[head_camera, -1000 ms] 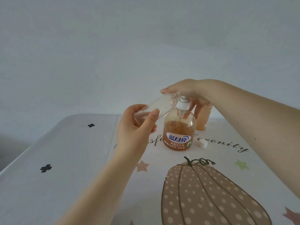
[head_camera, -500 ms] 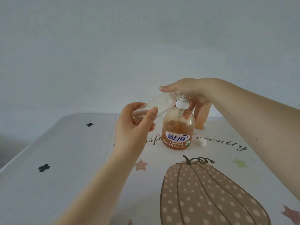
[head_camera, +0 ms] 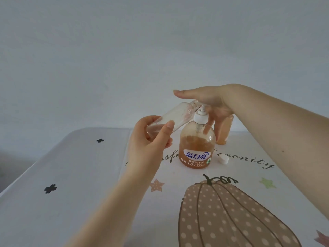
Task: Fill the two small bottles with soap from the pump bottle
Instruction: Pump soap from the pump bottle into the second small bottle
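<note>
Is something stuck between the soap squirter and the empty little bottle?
Nothing visible is. The left hand holds the clear small bottle tilted, its mouth right at the pump bottle nozzle, under the right hand. The white cap lies off to the side.

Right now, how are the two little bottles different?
The clear small bottle looks almost empty; the orange small bottle looks full of soap. The clear one is tilted, held in the left hand at the pump bottle; the orange one stands upright on the table. Both are small.
</note>
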